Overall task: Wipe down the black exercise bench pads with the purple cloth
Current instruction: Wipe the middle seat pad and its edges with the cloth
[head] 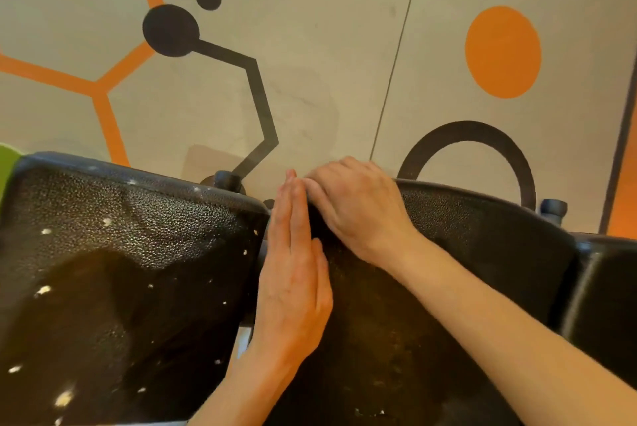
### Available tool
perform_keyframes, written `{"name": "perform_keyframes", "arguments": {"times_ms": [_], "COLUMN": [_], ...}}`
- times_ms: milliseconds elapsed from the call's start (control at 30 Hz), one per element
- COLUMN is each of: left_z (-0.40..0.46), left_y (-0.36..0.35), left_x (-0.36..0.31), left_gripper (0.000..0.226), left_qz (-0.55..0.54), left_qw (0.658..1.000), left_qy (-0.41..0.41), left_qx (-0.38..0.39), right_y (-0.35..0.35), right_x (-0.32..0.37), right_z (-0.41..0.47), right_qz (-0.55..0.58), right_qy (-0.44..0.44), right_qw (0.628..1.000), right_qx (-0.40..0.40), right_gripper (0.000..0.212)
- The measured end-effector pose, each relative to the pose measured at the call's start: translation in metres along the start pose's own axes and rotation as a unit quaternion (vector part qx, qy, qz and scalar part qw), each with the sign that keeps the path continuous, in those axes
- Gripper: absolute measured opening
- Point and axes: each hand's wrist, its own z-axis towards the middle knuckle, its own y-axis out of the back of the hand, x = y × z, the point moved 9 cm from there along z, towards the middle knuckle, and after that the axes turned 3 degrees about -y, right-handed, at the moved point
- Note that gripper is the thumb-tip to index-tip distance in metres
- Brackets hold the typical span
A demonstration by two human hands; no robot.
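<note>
- Two black pads side by side under the head camera, split by a narrow gap (256, 274); everything below placed from that gap.
- Left of gap: left pad (120, 270), pebbled vinyl, dotted with pale crumbs (43, 290), glossy in the near half.
- Right of gap: right pad (465, 236), same grain, finer specks toward the near end.
- Left hand (293, 284) flat, fingers straight and together, lying along the right pad's edge just beside the gap; holding nothing.
- Right hand (358, 205) at the far end of the gap, fingers curled over the right pad's far corner; cloth under the palm or not, cannot tell.
- Purple cloth nowhere in view (possibly hidden beneath the right hand, possibly out of frame).
- Likely handling: cloth soft and light, best bunched in the palm with fingers spread on top; pads firm, fixed, probably slick where glossy, so steady downward pressure needed.
- Wiping judged barely under way, given crumbs across the left pad.
- Beyond the gap: pale floor (327, 46) with orange and black markings.
</note>
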Motion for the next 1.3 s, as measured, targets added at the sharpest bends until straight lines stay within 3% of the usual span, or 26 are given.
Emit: {"name": "perform_keyframes", "arguments": {"times_ms": [67,167,233,333,467,567,733,800,933,1000,1067,1133,1300], "left_z": [-0.006,-0.008,-0.004,0.0,0.001,0.001,-0.002,-0.005,-0.013,-0.015,-0.016,-0.016,-0.018], "left_y": [0.021,0.067,0.088,0.092,0.089,0.092,0.097,0.098,0.096,0.099,0.102,0.104,0.101], "left_x": [-0.004,0.008,0.016,0.02,0.019,0.019,0.028,0.032,0.039,0.04,0.041,0.042,0.041], "left_gripper": [0.067,0.065,0.064,0.063,0.062,0.061,0.062,0.062,0.063,0.063,0.063,0.063,0.062], "left_qz": [0.005,0.053,0.115,0.183,0.193,0.194,0.239,0.252,0.283,0.293,0.3,0.308,0.324], "left_qw": [1.0,0.998,0.993,0.982,0.978,0.976,0.963,0.957,0.938,0.93,0.925,0.92,0.904], "left_qy": [-0.018,-0.012,-0.015,-0.044,-0.071,-0.08,-0.088,-0.1,-0.129,-0.139,-0.148,-0.155,-0.184], "left_qx": [0.006,-0.021,-0.022,0.011,0.04,0.052,0.087,0.101,0.153,0.172,0.179,0.188,0.21], "right_y": [0.006,0.018,0.015,-0.002,-0.017,-0.02,-0.002,-0.009,-0.025,-0.026,-0.02,-0.017,-0.049], "right_x": [-0.024,-0.062,-0.039,0.014,0.036,0.039,0.013,0.02,0.032,0.036,0.03,0.027,0.047], "right_z": [-0.002,-0.01,-0.003,-0.007,-0.038,-0.05,-0.02,-0.033,-0.065,-0.063,-0.048,-0.044,-0.079], "right_qz": [0.053,0.152,0.184,0.061,-0.01,-0.044,0.006,0.025,0.046,-0.008,-0.038,0.022,0.146], "right_qy": [-0.03,-0.136,-0.104,0.008,0.054,0.124,-0.03,0.01,0.115,0.152,0.102,0.036,0.055], "right_qw": [0.998,0.977,0.975,0.997,0.993,0.986,0.99,0.989,0.987,0.986,0.991,0.992,0.981], "right_qx": [0.0,-0.062,-0.066,-0.05,-0.106,-0.102,-0.136,-0.147,-0.098,-0.07,-0.079,-0.12,-0.112], "right_gripper": [0.037,0.038,0.037,0.031,0.03,0.034,0.028,0.032,0.039,0.039,0.039,0.037,0.04]}}
